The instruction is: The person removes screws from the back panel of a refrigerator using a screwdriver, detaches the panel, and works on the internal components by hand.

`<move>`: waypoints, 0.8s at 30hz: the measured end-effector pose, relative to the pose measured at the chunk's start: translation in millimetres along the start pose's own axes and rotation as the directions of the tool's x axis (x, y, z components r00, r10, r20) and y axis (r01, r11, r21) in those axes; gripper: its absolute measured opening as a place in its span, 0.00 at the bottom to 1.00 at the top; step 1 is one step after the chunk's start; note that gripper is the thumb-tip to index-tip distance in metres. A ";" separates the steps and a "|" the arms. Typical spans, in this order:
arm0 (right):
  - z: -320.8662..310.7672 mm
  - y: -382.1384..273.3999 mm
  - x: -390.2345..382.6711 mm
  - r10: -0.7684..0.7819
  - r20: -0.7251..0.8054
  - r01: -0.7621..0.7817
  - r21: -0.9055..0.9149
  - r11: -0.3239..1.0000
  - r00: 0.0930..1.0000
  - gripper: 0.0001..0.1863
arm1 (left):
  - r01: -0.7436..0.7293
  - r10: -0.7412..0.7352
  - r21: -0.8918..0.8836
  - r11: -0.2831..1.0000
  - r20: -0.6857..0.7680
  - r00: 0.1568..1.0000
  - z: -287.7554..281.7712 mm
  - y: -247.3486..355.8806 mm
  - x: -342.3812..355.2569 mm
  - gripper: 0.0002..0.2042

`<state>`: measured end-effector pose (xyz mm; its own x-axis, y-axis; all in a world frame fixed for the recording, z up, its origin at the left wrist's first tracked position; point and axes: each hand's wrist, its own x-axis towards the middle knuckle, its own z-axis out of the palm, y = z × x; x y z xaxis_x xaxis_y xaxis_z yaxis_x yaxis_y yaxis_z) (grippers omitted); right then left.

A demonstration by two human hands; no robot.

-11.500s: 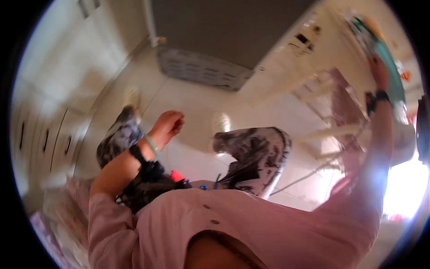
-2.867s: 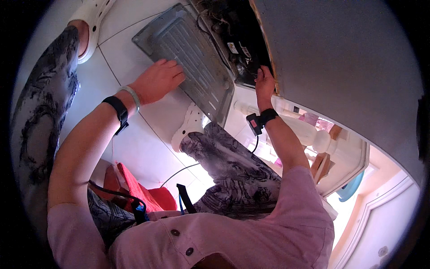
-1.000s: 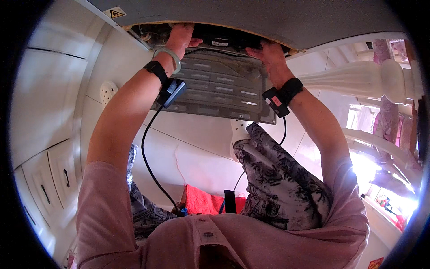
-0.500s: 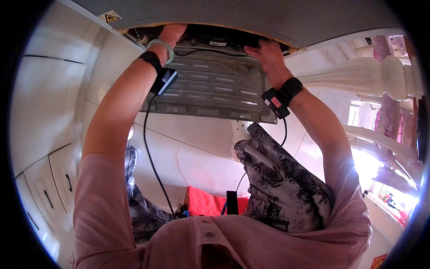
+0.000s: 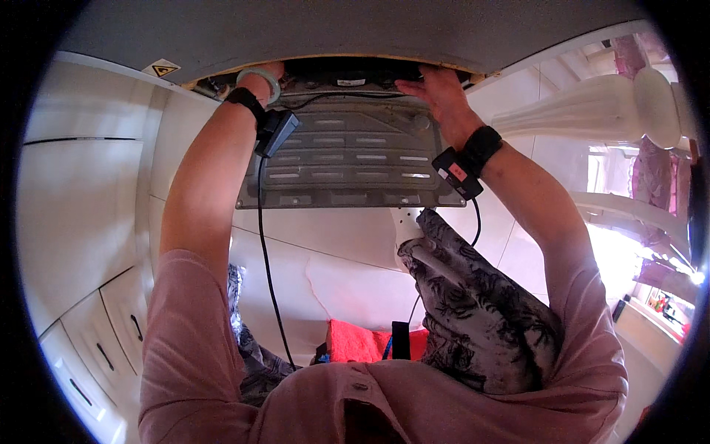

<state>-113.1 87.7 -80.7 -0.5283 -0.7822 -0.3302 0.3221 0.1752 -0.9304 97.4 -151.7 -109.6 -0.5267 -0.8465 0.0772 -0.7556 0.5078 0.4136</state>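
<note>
Both my arms stretch forward to a dark opening [image 5: 333, 72] under a large grey panel [image 5: 333, 28]. My left hand [image 5: 274, 69] reaches inside at the left end of it, and its fingers are hidden. At the right end, my right hand [image 5: 442, 92] sits by the opening's edge, some fingers stretched out and apart, with nothing seen in them. Below the opening, between my wrists, lies a grey slotted metal plate [image 5: 351, 166]. A black cable [image 5: 325, 96] runs along the plate's far edge.
Black wristbands hold small boxes, with a left box [image 5: 276, 133] and a right box [image 5: 457, 174] trailing cables. White cabinets [image 5: 81, 192] stand at left, a white turned post [image 5: 569, 111] at right. Below are my patterned trousers [image 5: 488, 318] and a red cloth [image 5: 359, 342].
My view has shifted, so the grey panel and opening sit lower in the picture. My left hand is now further hidden in the opening; my right hand stays at its right end.
</note>
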 end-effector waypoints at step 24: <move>-9.7 7.1 14.9 -0.174 0.211 0.265 -0.562 0.784 0.962 0.19 | -0.058 0.058 -0.007 0.998 -0.001 0.998 12.7 -6.5 24.9 0.22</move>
<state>-126.3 83.1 -93.8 -0.3988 -0.9089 -0.1223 -0.3291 0.2663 -0.9060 84.3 -174.1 -121.9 -0.5694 -0.8158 0.1016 -0.7209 0.5549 0.4152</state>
